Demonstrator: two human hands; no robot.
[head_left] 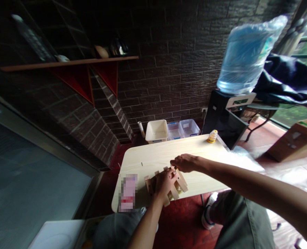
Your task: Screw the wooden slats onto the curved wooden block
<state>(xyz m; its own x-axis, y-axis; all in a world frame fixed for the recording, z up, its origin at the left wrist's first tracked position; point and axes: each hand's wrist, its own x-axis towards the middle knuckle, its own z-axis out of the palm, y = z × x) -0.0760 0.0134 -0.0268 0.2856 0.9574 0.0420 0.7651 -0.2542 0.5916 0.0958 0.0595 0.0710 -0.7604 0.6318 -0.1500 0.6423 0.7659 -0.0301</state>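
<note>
A slatted wooden rack (pixel 182 181) lies near the front edge of the pale table (pixel 158 155). My left hand (pixel 165 181) rests on the rack, its fingers bent around the slats near the upper end. At the rack's far right corner my right hand (pixel 183 162) is closed; something small and dark with a bit of yellow shows just below it, too small to name. Yellowish transparent material is visible between the lower slats. Left of the rack lies a pink blurred item (pixel 128 192), and a small dark piece (pixel 142 164) is farther back.
A small clear bottle with yellow (pixel 212 136) stands at the table's back right. Behind the table are a cream bin (pixel 156 130) and clear boxes (pixel 189 128). A water dispenser (pixel 220 114) stands at the right, a wall shelf (pixel 78 62) hangs upper left.
</note>
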